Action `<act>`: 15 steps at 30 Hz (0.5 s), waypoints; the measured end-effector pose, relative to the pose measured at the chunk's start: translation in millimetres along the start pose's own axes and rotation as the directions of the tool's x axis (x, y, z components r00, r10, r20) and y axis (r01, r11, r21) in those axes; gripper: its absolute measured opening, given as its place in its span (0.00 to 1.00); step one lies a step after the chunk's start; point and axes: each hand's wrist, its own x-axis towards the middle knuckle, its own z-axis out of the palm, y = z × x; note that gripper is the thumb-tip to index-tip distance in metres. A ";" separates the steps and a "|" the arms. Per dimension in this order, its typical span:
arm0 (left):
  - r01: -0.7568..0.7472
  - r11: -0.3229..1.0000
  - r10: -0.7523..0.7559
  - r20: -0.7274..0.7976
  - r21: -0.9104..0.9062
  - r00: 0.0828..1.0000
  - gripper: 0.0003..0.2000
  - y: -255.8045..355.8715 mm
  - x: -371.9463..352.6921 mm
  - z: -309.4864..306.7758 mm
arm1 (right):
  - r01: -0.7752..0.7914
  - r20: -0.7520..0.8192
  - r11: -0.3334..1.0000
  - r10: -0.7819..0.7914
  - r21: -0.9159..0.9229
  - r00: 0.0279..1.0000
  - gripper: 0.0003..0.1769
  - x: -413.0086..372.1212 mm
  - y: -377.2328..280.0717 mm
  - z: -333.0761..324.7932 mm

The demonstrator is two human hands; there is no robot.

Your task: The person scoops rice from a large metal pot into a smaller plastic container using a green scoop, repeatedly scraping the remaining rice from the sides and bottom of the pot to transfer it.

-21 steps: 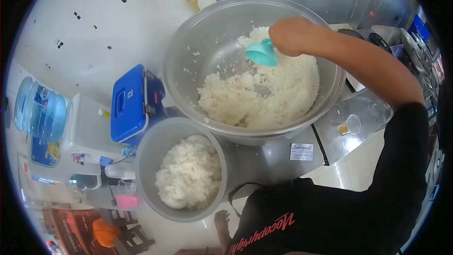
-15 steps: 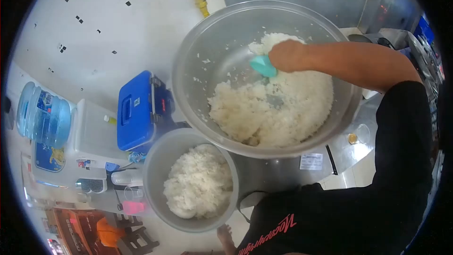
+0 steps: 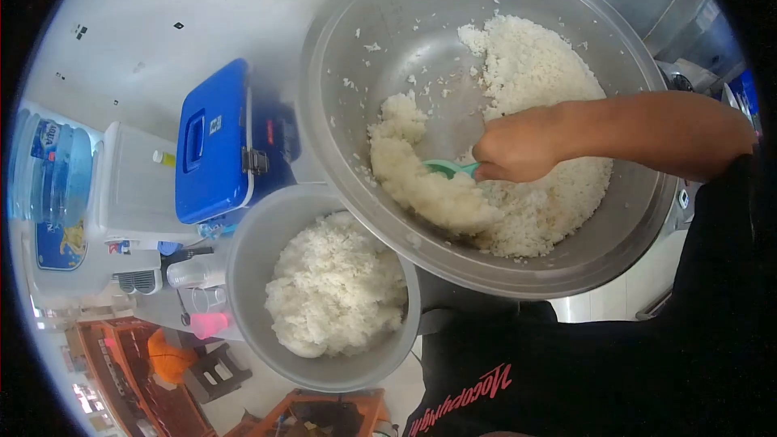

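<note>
My right hand [image 3: 518,146] is inside a large metal bowl [image 3: 356,40], gripping a teal rice scoop [image 3: 447,167] whose blade is buried under a lump of cooked white rice [image 3: 421,182]. More rice [image 3: 534,73] is heaped along the bowl's right side. Below and to the left stands a smaller grey pot [image 3: 251,259] filled with cooked rice [image 3: 332,283]. My left hand is not in view.
A blue plastic box [image 3: 212,142] sits left of the bowl. Further left are a water dispenser [image 3: 121,186] with a blue bottle [image 3: 44,166], a pink cup [image 3: 209,324] and orange furniture on the floor. My black shirt [image 3: 518,380] fills the bottom right.
My right hand has moved from the far side of the bowl down to its near middle, pushing the scoop under the rice. The view has shifted closer over the bowl.
</note>
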 end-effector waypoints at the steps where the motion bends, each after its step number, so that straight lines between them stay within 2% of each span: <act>1: -0.009 1.000 0.009 0.012 0.015 1.000 0.14 2.6 3.4 0.1 | 0.004 0.018 0.999 -0.005 0.038 1.000 0.26 -9.2 0.6 -2.8; 3: -0.041 0.999 0.041 0.028 0.027 0.999 0.14 11.1 9.8 -1.1 | 0.006 0.015 0.998 -0.007 0.065 1.000 0.27 -22.4 4.2 -5.7; 5: -0.080 0.996 0.079 0.044 0.032 0.996 0.14 21.3 17.5 -1.1 | -0.048 0.122 0.949 0.010 0.311 0.992 0.25 -32.7 11.8 -3.2; 6: -0.105 0.994 0.103 0.057 0.038 0.993 0.14 28.0 23.0 -1.8 | -0.053 0.108 0.950 0.020 0.307 0.994 0.25 -37.5 12.4 -2.9; 8: -0.179 0.983 0.176 0.063 0.039 0.982 0.15 44.6 34.1 -9.6 | -0.331 0.349 0.719 0.130 0.611 0.928 0.16 -47.8 13.4 -2.2; 9: -0.219 0.975 0.217 0.060 0.030 0.974 0.15 52.8 39.0 -13.8 | -0.327 0.337 0.723 0.137 0.609 0.931 0.16 -52.3 13.9 -2.6; 11: -0.301 0.954 0.301 0.003 0.001 0.954 0.16 71.0 44.8 -15.6 | -0.299 0.264 0.678 0.158 0.672 0.952 0.08 -61.2 16.5 -4.3; 15: -0.393 0.918 0.397 -0.095 0.059 0.913 0.14 115.9 20.3 -10.2 | -0.273 0.139 0.675 0.247 0.685 0.959 0.06 -77.2 23.8 -16.3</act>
